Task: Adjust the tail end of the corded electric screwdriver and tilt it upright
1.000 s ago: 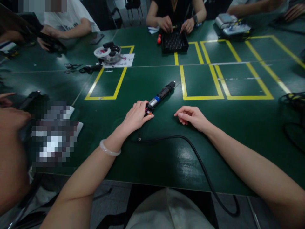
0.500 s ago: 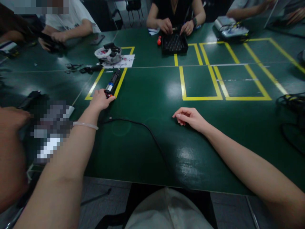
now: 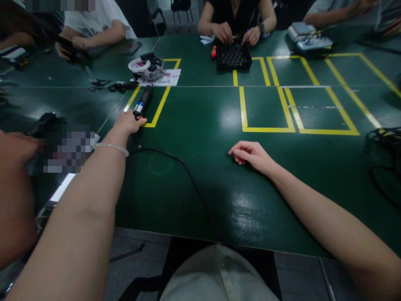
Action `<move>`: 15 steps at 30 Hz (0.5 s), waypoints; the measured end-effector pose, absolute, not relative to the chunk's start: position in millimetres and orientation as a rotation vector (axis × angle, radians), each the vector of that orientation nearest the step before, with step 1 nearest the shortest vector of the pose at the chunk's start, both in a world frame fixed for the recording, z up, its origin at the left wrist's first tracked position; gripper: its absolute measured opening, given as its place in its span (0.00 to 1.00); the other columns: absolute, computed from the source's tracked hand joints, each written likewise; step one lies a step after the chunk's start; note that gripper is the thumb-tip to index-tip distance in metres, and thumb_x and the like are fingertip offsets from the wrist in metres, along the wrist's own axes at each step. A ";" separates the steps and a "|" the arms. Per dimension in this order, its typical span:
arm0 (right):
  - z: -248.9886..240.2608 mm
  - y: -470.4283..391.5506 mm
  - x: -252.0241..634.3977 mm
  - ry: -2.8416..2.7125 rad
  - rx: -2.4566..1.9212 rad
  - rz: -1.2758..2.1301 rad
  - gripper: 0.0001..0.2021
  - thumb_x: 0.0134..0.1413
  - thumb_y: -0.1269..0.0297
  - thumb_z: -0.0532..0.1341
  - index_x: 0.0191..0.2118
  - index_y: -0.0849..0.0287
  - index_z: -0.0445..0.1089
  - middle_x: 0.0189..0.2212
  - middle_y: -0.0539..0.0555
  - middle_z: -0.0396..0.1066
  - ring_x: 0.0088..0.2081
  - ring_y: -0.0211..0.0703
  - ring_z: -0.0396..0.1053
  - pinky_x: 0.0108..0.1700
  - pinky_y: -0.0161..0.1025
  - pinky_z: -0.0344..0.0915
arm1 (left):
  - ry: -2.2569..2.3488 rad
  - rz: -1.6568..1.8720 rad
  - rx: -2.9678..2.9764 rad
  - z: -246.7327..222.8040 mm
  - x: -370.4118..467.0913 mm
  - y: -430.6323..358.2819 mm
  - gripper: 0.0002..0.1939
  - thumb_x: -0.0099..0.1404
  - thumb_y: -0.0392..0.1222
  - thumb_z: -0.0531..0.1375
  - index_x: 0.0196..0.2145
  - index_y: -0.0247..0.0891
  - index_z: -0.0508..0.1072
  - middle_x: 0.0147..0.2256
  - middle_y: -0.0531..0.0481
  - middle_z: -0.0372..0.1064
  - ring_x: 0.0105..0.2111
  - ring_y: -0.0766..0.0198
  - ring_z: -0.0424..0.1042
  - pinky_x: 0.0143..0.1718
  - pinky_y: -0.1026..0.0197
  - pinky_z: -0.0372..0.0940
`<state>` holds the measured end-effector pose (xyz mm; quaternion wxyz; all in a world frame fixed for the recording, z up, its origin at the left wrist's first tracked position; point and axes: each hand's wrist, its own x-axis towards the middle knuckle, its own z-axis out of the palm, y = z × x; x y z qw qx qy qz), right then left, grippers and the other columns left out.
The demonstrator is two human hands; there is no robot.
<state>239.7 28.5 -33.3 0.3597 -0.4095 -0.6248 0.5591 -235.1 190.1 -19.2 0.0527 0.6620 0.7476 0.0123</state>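
Observation:
My left hand [image 3: 128,122] reaches out over the green table and grips the near end of a black cylindrical tool [image 3: 143,100]. A blue and silver band circles the tool, and a bit of orange shows by my thumb. The tool lies inside a yellow-taped outline [image 3: 161,108], its far end pointing away from me. A black cable [image 3: 189,169] runs from near my left wrist across the table to its front edge. My right hand [image 3: 247,154] rests on the table with its fingers loosely curled, and nothing shows in them.
A clear bag of dark parts [image 3: 147,67] sits on a white paper [image 3: 172,77]. Across the table, a person works over a black tray [image 3: 234,58] beside a red object [image 3: 214,52]. Grey devices [image 3: 308,38] stand back right, bundled cables [image 3: 387,140] at right. Another person's arm [image 3: 17,196] is at my left.
My left hand has shifted the black tool leftward, off the right tape line and into the outline. The cable has slid slightly left. My right hand has stayed in place. The view has shifted a little.

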 end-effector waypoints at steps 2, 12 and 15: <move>-33.7 28.7 239.1 -1.613 -1.060 1.443 0.18 0.58 0.48 0.67 0.37 0.61 0.76 0.22 0.50 0.69 0.23 0.35 0.66 0.26 0.33 0.63 | 2.389 0.004 1.934 -17.2 -228.8 187.4 0.47 0.69 0.74 0.44 0.61 0.22 0.54 0.61 0.31 0.53 0.57 0.43 0.54 0.58 0.37 0.55; -33.0 27.9 238.8 -1.616 -1.070 1.447 0.16 0.58 0.51 0.66 0.37 0.62 0.76 0.22 0.50 0.69 0.24 0.35 0.66 0.26 0.33 0.63 | 2.583 -0.081 1.879 -8.9 -193.8 167.3 0.42 0.73 0.64 0.52 0.62 0.18 0.54 0.62 0.30 0.54 0.57 0.48 0.56 0.59 0.46 0.53; -32.7 28.6 238.8 -1.618 -1.070 1.450 0.16 0.58 0.51 0.66 0.37 0.62 0.76 0.22 0.50 0.69 0.24 0.35 0.66 0.26 0.33 0.62 | 2.617 -0.118 1.862 -9.0 -194.8 169.3 0.44 0.71 0.68 0.51 0.61 0.18 0.56 0.60 0.29 0.57 0.56 0.47 0.58 0.58 0.46 0.56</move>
